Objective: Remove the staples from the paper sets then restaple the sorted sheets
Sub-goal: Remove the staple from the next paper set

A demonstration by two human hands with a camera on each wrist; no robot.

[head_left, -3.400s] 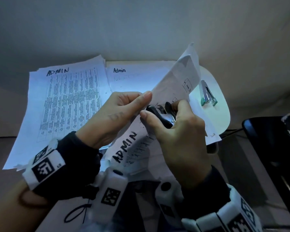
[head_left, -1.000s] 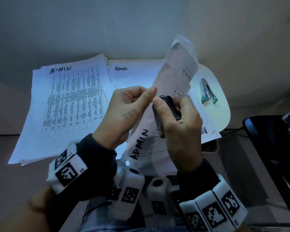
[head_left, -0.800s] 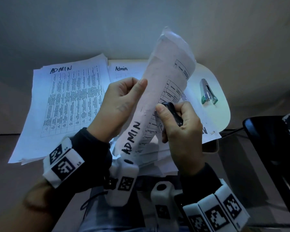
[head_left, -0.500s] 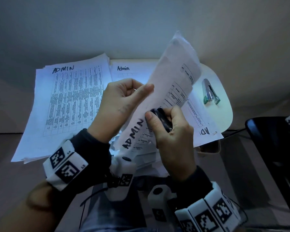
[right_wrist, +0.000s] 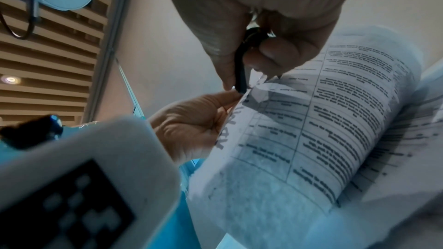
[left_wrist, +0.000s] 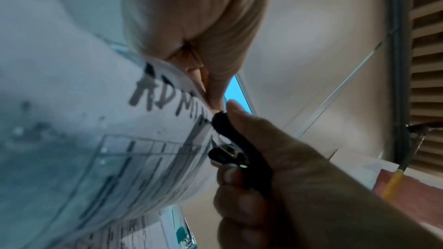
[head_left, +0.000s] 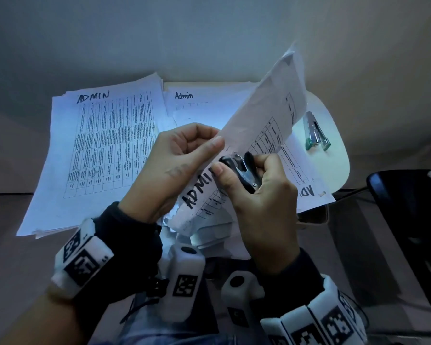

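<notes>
Left hand (head_left: 174, 168) pinches the corner of a thin, curled paper set (head_left: 266, 125) marked ADMIN, held above the tabletop (head_left: 334, 165), long axis running up-right. Right hand (head_left: 256, 195) grips a black plastic staple remover (head_left: 241, 168), metal claws at that corner. Flat printed stack (head_left: 97, 150) lies left; metal stapler (head_left: 316, 131) right, pointing away.

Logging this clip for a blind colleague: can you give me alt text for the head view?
Two hands work over a table: the left hand pinches the corner of a paper set marked "ADMIN", while the right hand holds a black staple remover at that corner. More "ADMIN" sheets lie on the table to the left, and a stapler to the right.
</notes>
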